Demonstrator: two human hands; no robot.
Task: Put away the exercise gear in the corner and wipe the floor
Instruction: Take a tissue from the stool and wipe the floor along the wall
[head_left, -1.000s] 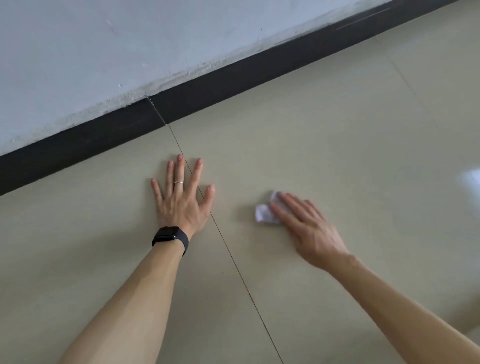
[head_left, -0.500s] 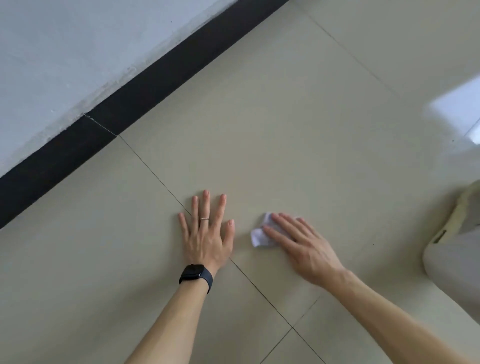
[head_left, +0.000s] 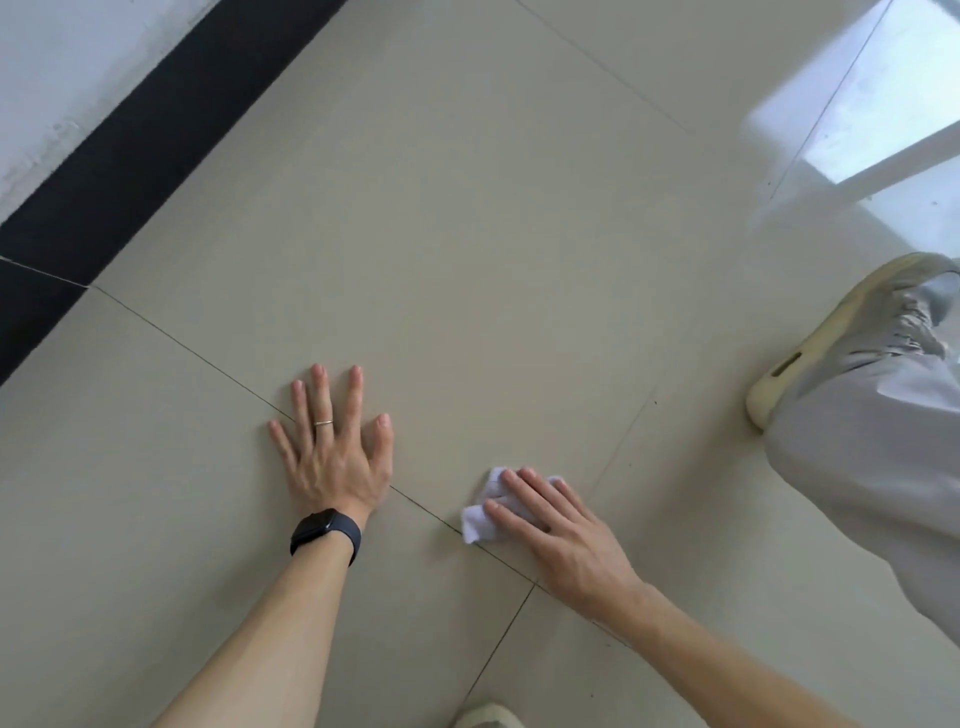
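My left hand (head_left: 332, 447) lies flat on the beige tiled floor (head_left: 467, 260), fingers spread, holding nothing; it wears a ring and a black watch. To its right, my right hand (head_left: 556, 535) presses a small crumpled white tissue (head_left: 480, 519) against the floor, right on a tile seam. The fingers lie flat over the tissue and hide most of it. No exercise gear is in view.
A black skirting board (head_left: 130, 166) under a white wall (head_left: 62, 67) runs along the upper left. My leg in grey trousers (head_left: 872, 467) and a pale shoe (head_left: 810, 353) stand at the right. Another shoe tip (head_left: 488, 717) shows at the bottom edge. Window light glares upper right.
My view has swung right and away from the wall, bringing my leg and shoe into sight. My right hand has slid the tissue back toward me and to the right, onto the seam.
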